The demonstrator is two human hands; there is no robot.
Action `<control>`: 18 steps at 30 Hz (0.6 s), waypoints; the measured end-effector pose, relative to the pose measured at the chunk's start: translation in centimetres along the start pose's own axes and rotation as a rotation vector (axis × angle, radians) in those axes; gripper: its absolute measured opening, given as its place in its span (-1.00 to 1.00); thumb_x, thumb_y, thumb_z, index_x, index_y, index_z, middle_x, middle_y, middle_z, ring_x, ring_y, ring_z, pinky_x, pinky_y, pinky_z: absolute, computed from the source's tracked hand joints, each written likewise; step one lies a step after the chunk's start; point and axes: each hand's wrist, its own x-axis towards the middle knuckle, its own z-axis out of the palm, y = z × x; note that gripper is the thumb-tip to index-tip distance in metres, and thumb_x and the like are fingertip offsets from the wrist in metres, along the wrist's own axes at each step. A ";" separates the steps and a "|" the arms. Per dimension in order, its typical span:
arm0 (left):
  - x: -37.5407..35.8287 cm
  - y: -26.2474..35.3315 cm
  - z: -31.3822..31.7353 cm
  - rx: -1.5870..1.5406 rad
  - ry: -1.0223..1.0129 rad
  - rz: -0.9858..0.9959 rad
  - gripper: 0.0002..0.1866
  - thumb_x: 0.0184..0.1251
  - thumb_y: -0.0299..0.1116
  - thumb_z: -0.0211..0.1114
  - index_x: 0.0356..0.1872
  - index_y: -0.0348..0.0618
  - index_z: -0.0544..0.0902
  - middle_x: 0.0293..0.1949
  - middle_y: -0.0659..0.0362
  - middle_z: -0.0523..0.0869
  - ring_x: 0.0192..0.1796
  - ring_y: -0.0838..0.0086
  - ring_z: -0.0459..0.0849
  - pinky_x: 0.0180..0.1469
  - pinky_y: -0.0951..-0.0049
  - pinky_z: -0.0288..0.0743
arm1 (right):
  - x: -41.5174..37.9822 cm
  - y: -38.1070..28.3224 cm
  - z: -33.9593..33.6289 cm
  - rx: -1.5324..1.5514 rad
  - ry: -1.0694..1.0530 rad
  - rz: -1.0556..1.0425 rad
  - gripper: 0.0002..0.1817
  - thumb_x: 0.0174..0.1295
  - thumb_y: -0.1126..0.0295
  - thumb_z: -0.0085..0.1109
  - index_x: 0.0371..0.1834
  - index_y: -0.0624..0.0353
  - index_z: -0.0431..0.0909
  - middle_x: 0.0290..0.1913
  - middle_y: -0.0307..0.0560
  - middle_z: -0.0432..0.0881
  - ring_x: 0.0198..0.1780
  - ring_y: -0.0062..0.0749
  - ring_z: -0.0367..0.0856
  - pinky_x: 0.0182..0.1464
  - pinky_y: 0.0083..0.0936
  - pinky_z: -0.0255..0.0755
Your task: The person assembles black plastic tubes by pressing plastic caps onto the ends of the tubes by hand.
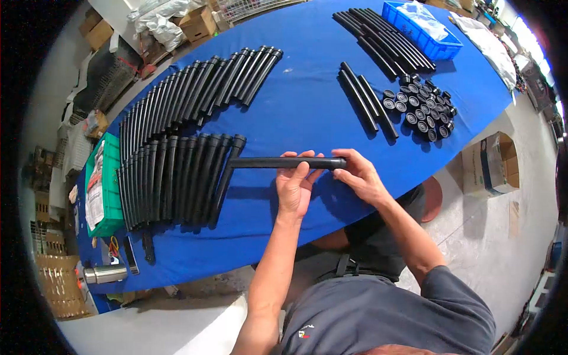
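Observation:
A black tube [266, 163] lies level across both hands over the near side of the table. My left hand [294, 184] is closed around its middle, thumb on the near side and fingers behind. At the tube's right end sits a black end cap [339, 163], gripped by the thumb and fingers of my right hand [361, 177]. The tube's left end overlaps the nearer row of capped black tubes [177, 177] in this view. To the upper right of my right hand is a cluster of loose black caps [423, 109].
A farther row of capped tubes [201, 89] fans across the blue table [307, 100]. Uncapped tubes [384, 38] lie near a blue bin [421, 29]. At the left stand a green crate [109, 189] and a metal bottle [105, 274]. A cardboard box [491, 163] rests on the floor.

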 end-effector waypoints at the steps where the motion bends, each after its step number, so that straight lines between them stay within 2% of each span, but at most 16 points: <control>1: 0.0 0.0 0.0 -0.006 0.005 -0.003 -0.68 0.46 -0.55 0.33 0.13 0.08 0.58 0.12 -0.04 0.75 0.25 -0.09 0.69 0.28 -0.18 0.65 | 0.0 0.0 0.5 0.002 0.031 0.006 -0.55 0.40 0.48 0.30 0.32 0.30 0.48 -0.04 -0.21 0.55 -0.08 -0.63 0.59 -0.02 -0.63 0.54; 4: -0.4 0.1 0.8 -0.014 0.015 -0.012 -0.72 0.50 -0.53 0.30 0.12 0.07 0.56 0.11 -0.04 0.76 0.25 -0.11 0.69 0.28 -0.18 0.65 | 0.3 1.0 0.4 -0.065 0.023 -0.106 -0.58 0.42 0.46 0.28 0.30 0.31 0.50 -0.04 -0.20 0.57 -0.09 -0.60 0.61 -0.03 -0.61 0.54; 13: -0.4 0.0 0.9 0.080 0.046 -0.031 -0.74 0.52 -0.52 0.28 0.11 0.03 0.50 0.06 -0.03 0.76 0.19 -0.08 0.74 0.18 -0.13 0.74 | 0.0 -0.1 0.3 -0.254 0.028 -0.099 -0.62 0.39 0.41 0.31 0.23 0.26 0.56 -0.07 -0.08 0.62 -0.16 -0.46 0.64 -0.11 -0.50 0.55; 16: -0.5 -0.1 1.1 0.137 0.054 -0.010 -0.74 0.52 -0.52 0.28 0.10 0.01 0.49 0.05 -0.03 0.76 0.16 -0.06 0.76 0.13 -0.09 0.78 | 0.2 -0.2 0.2 -0.385 0.021 -0.174 -0.61 0.39 0.38 0.30 0.22 0.27 0.56 -0.09 -0.05 0.62 -0.17 -0.40 0.65 -0.15 -0.47 0.53; 18: -0.7 -0.2 1.2 0.136 0.080 0.000 -0.74 0.52 -0.51 0.28 0.11 -0.01 0.49 0.05 -0.05 0.76 0.14 -0.06 0.77 0.10 -0.07 0.80 | 0.3 -0.2 0.1 -0.321 0.005 -0.115 -0.62 0.39 0.37 0.29 0.22 0.27 0.57 -0.08 -0.04 0.62 -0.18 -0.39 0.64 -0.15 -0.46 0.53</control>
